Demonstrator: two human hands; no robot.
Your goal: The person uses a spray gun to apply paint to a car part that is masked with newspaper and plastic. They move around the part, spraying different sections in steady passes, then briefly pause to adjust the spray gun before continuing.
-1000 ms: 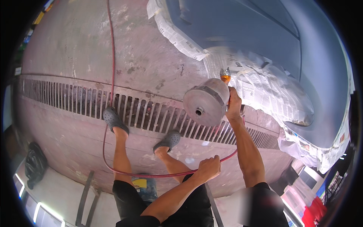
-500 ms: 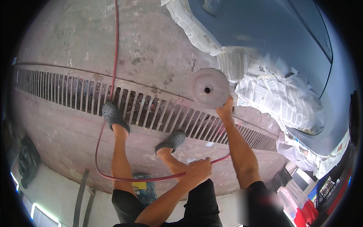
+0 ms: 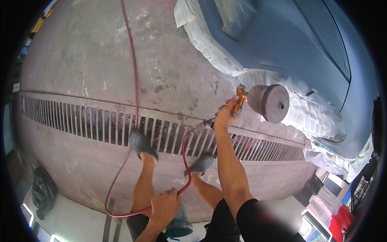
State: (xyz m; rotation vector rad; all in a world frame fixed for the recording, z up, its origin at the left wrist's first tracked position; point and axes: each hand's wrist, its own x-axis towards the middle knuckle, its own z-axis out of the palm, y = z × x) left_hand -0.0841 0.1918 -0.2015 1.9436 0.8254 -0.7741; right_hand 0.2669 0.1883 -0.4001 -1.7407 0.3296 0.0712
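Note:
My right hand (image 3: pixel 227 111) grips an orange and silver spray gun (image 3: pixel 241 97), held out over the floor beside a grey car body (image 3: pixel 282 36). The gun's round metal cup (image 3: pixel 274 103) sits tilted to the right of the handle, with a fitting below joining it to a red hose (image 3: pixel 130 48). Lower down, my left hand (image 3: pixel 167 205) is closed round that hose, which loops across the floor. Newspaper masking (image 3: pixel 205 44) lines the car's lower edge and wraps the shape near its wheel area, partly behind the cup.
A slotted drain grate (image 3: pixel 72 119) crosses the floor under my feet in grey clogs (image 3: pixel 140 144). A bucket (image 3: pixel 181 224) is behind my legs. A black plastic bag (image 3: pixel 44 189) lies by the lower left wall. Red and pink items (image 3: pixel 338 222) are at the lower right.
My right hand has moved left and turned the gun, so its cup now points right and the orange body shows. My left hand has shifted down and leftward with the hose.

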